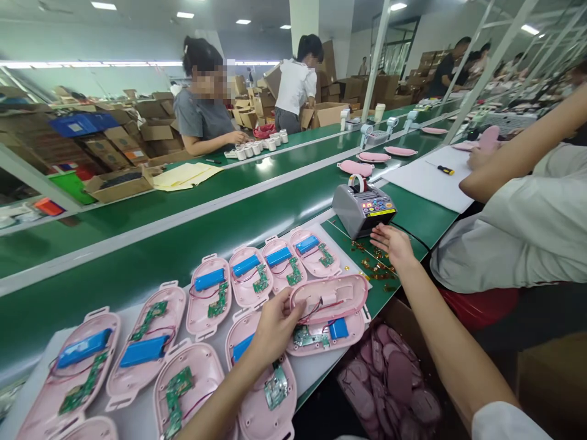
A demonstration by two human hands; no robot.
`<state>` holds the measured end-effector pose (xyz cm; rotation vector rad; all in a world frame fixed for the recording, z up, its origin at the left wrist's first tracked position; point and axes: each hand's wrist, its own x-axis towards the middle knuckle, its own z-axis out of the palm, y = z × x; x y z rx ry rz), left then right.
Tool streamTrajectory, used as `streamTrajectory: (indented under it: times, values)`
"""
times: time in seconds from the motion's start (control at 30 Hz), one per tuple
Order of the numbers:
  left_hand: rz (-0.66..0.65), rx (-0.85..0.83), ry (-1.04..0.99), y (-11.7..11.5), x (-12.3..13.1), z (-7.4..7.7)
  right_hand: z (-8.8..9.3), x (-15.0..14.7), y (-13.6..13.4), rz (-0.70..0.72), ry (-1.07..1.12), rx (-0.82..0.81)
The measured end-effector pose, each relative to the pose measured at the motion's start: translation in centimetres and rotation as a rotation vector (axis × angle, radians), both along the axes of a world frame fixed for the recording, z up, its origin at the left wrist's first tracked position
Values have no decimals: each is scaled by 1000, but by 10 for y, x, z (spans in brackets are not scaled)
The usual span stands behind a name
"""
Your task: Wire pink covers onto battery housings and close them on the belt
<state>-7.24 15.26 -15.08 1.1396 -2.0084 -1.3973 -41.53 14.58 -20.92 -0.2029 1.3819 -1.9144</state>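
Note:
My left hand is closed in a pinch on the left edge of a pink oval shell, which lies on top of another pink shell holding a green circuit board and a blue battery. My right hand reaches out with fingers spread, open, right at the front of a grey tape dispenser. Small amber tape pieces are stuck on the green mat just under that hand. Several more pink shells with blue batteries and green boards lie in rows on the white sheet.
A green conveyor belt runs past the bench. A bin of pink covers sits below the bench edge. A person in white sits close on the right. Other people work across the belt among cardboard boxes. A screwdriver lies on a white sheet.

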Motion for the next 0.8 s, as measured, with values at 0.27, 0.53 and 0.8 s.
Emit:
streamTrajectory:
  times: [0.27,0.53,0.8]
  values:
    - [-7,200,174,8,-4,4,50,91,64,474,1013,-311]
    - [57,190,266,12,-5,-2,66,141,29,1015,1742,-327]
    - [78,206,340,15,-5,-12,60,152,38,821,1947,-223]
